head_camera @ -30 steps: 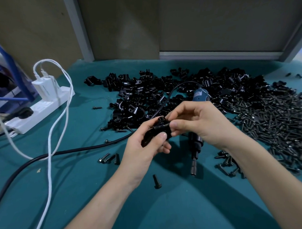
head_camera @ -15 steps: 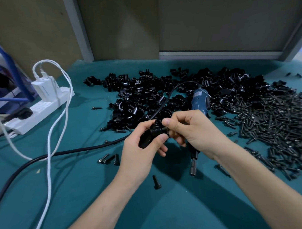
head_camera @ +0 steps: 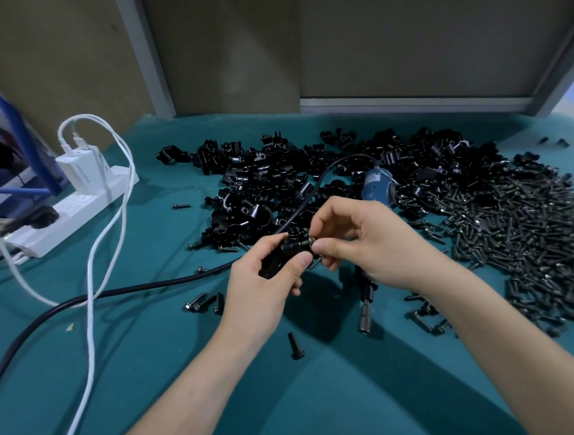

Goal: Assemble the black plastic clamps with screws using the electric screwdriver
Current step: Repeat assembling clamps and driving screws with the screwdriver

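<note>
You are looking down at a teal work surface (head_camera: 305, 397), both bare forearms reaching in from 6 o'clock. Your left hand (head_camera: 260, 281) is curled around a black plastic clamp (head_camera: 282, 253) just above the centre of the view, thumb pressed on its near face, so the screw hole faces to 3 o'clock. Your right hand (head_camera: 372, 246) pinches a dark screw (head_camera: 306, 241) between thumb and forefinger, its tip at or in the clamp; how far it has entered cannot be told. This looks like hand-starting the thread so that the driver can finish it.

The electric screwdriver (head_camera: 376, 191) is under your right hand, blue body toward 12 o'clock, bit (head_camera: 364, 314) pointing to 6 o'clock; whether your lower fingers grip it or it merely lies there is hidden. Its black cable (head_camera: 146, 285) trails off to 8 o'clock.

A heap of loose clamps (head_camera: 313, 179) lies at 12 o'clock and a pile of screws (head_camera: 513, 231) at 2 to 3 o'clock, near your screw-feeding hand. A few stray screws (head_camera: 296, 346) lie near your left wrist. At 9 to 10 o'clock sits a white power strip (head_camera: 68, 213) with a white charger lead (head_camera: 95, 275).
</note>
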Tool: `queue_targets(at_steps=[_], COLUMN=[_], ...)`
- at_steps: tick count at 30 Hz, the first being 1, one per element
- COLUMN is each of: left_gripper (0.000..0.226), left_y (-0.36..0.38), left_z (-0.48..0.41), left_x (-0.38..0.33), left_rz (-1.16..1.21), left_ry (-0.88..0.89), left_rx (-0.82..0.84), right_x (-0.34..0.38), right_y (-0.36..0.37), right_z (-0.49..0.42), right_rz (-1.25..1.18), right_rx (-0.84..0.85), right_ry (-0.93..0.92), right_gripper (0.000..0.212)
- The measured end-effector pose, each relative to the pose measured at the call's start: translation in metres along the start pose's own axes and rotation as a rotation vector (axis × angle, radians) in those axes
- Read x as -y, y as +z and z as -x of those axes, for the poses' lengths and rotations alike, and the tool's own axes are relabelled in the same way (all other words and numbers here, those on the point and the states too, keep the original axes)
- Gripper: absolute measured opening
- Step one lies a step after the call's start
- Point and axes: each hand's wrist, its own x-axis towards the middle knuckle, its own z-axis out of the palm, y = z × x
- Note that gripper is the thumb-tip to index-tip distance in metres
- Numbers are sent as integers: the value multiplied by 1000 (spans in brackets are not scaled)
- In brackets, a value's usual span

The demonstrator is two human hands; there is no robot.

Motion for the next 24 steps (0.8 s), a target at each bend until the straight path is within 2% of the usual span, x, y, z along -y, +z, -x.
queue_targets(at_steps=[4,8,12,13,15,17,18,21,22,24], left_gripper=[18,22,25,24,22,21,20,6,12,21], left_y=[0,-2,-3,-2,-1,0,0,1,2,1], left_z=[1,4,2,2,2,2,1,1,1,0], left_x=[1,1,1,2,3,4,4,4,4,3], left_rz=[-53,-185,-200,-187,-171,-124,-86,87,145,231], left_ry=[49,126,143,133,116,79,55,-40,-69,-120], left_rx=[-17,-10,-2,0,19,35,37,50,50,46], right_x=[3,4,3,2,-7,-23,-32,-47,-48,-49], right_y=[2,6,6,2,-12,-32,-41,-49,-49,-47], right_z=[0,0,0,0,-3,-6,-8,-16,-19,-25], right_rz=[74,160,205,222,290,372,379,221,113,-56], right_rx=[-32,-43,-48,-99,-306,-493,-528,-488,-466,-454], right_ry=[16,75,139,156,202,325,423,674,713,746], right_gripper=[9,30,41,44,48,51,54,70,72,62])
